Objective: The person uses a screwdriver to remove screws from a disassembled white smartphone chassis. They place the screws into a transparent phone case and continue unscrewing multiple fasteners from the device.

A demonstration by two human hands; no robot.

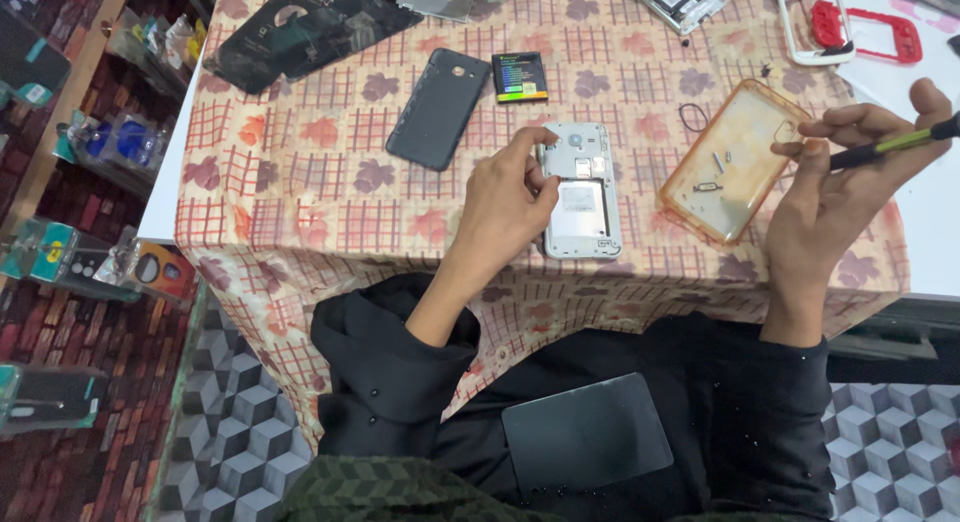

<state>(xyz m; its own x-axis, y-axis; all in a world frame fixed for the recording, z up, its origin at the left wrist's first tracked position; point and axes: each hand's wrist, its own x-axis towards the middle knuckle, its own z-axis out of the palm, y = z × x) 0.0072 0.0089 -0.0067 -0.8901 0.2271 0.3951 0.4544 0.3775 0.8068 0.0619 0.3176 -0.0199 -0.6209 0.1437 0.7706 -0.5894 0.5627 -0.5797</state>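
Observation:
A white phone lies face down on the patterned tablecloth, its back cover off and the battery bay bare. My left hand rests on the phone's left edge, fingertips at its upper corner. My right hand hovers to the right, pinching a screwdriver with a green and black handle above a clear orange-tinted case. A few small screws lie inside that case.
A dark grey back cover and a black battery lie behind the phone. Dark packaging, a phone frame and a red and white case sit along the far edge. A dark flat panel rests on my lap.

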